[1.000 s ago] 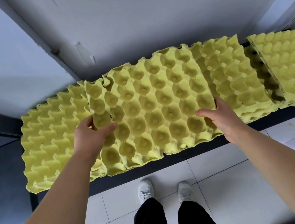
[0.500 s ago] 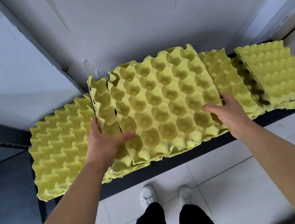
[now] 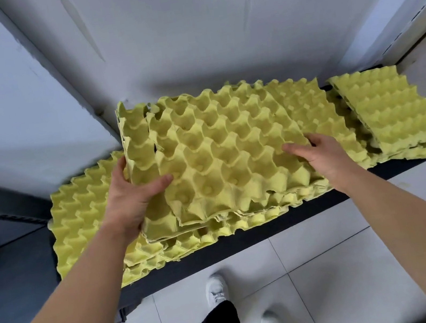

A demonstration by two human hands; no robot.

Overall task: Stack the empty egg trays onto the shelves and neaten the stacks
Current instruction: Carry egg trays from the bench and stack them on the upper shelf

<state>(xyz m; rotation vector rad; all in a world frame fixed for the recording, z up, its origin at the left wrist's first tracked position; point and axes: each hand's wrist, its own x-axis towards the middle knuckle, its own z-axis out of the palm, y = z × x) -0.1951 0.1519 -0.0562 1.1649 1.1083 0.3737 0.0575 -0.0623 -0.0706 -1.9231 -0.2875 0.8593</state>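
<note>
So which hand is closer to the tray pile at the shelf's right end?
The right hand: it holds the right edge of the middle stack, short of that pile; the left hand holds its left edge, farther off.

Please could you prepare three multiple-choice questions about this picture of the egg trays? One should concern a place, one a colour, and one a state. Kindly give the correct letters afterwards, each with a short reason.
1. Where are the held trays?
A. on the floor tiles
B. over the dark shelf, between other trays
C. inside a box

2. What colour are the trays?
A. yellow
B. blue
C. red

3. What is in the cups of the top tray?
A. eggs
B. nothing
C. water

Answers:
1 B: the left hand and the right hand grip them above the shelf, with more trays on both sides.
2 A: every tray in view is yellow.
3 B: all the cups that show are bare.
</note>
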